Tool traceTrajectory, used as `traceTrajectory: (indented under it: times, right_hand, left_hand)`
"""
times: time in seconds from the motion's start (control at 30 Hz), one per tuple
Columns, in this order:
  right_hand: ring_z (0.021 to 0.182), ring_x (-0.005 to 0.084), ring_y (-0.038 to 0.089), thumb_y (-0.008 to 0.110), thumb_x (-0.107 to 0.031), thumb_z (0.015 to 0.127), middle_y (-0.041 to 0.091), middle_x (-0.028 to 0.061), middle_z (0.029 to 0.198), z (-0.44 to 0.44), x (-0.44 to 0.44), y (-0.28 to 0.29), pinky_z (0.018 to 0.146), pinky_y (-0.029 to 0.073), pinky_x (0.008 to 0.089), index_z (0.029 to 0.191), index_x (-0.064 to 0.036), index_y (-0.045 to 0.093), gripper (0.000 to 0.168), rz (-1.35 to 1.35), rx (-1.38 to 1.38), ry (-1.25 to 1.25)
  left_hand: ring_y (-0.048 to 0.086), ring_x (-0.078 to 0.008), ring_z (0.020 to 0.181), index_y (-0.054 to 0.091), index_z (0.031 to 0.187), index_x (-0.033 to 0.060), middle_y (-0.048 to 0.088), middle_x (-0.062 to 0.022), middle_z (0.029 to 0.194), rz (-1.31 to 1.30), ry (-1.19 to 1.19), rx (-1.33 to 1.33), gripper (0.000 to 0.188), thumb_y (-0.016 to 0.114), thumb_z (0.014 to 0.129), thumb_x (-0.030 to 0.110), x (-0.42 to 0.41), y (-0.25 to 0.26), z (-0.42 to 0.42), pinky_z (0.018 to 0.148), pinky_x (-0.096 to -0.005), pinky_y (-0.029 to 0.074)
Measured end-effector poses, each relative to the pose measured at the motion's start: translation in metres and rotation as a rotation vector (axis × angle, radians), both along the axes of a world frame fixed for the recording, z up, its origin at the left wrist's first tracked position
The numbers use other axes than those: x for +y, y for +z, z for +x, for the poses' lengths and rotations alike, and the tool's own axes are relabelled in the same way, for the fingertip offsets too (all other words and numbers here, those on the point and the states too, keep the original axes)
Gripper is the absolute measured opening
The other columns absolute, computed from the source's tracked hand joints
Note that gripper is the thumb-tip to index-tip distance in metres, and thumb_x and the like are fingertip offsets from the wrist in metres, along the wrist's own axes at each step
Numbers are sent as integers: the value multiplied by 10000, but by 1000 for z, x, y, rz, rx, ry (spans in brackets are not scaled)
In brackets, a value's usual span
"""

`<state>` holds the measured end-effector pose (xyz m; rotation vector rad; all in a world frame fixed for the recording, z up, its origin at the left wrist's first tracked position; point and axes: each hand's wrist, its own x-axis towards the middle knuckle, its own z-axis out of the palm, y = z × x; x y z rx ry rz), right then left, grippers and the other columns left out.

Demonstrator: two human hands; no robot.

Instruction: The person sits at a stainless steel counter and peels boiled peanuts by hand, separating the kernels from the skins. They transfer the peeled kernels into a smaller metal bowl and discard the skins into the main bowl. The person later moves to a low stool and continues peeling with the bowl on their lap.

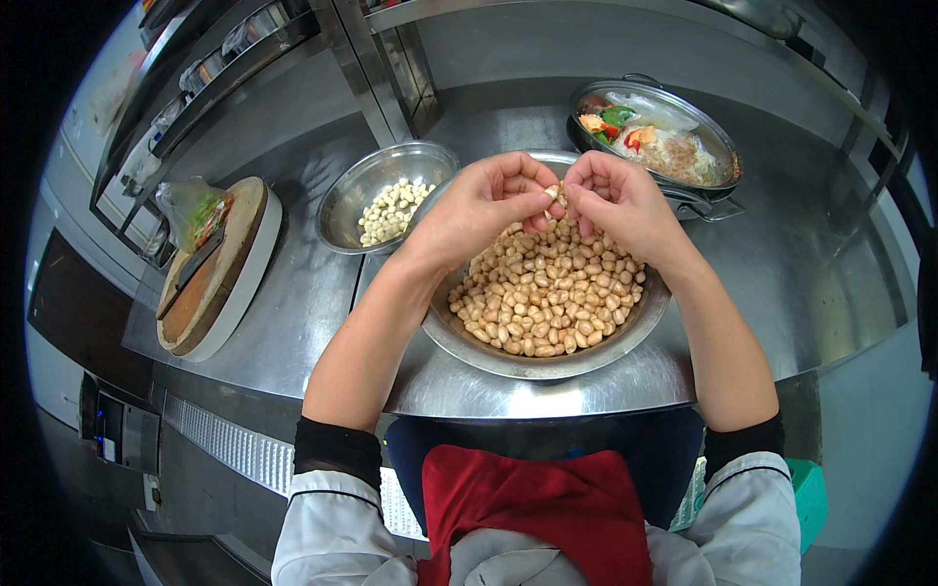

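Above a wide steel bowl (542,370) of skin-on peanuts (549,293), my two hands meet at the fingertips. My left hand (506,194) pinches a pale peanut (552,192) between thumb and fingers, its surface lighter than the ones below. Close against it, the thumb and fingers of my right hand (619,201) are drawn together at a tan bit that looks like peanut skin; exactly what they grip is partly hidden. Left of the big bowl, a smaller steel bowl (341,201) holds whitish peeled peanuts (396,211), and my left forearm passes near its rim.
A lidless steel pot (725,139) with food and a plastic bag stands at back right. On the left, a round wooden chopping block (253,212) carries a cleaver (198,262) and a bag of cut vegetables (194,220). A steel post (370,80) rises behind the smaller bowl.
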<state>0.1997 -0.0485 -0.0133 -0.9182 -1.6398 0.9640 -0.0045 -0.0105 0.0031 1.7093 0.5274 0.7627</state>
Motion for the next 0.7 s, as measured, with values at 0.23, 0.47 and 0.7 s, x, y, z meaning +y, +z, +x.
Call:
traceTrajectory:
  times: [0.23, 0.47, 0.7]
  right_hand:
    - [602, 69, 592, 588, -111, 923, 612, 11, 777, 1, 2, -1, 543, 479, 208, 900, -10, 582, 104, -2, 12, -17]
    - [620, 64, 586, 600, -144, 934, 610, 4, 780, 2, 4, -2, 566, 481, 208, 907, -17, 587, 131, -12, 57, -5]
    - [622, 58, 585, 634, -171, 928, 620, -10, 763, 0, 1, 2, 566, 476, 205, 903, -32, 584, 150, -56, 17, 14]
  left_hand:
    - [612, -101, 778, 558, 1105, -22, 681, -91, 934, -16, -3, -5, 191, 558, 970, 114, -2, 1, 0, 737, -242, 514]
    - [610, -101, 774, 547, 1094, -26, 676, -101, 938, -17, -16, -22, 173, 532, 987, 110, -3, 2, -1, 738, -243, 518]
    - [608, -92, 767, 552, 1070, -13, 662, -71, 895, 41, 32, -3, 138, 548, 981, 93, -3, -1, 2, 710, -228, 517]
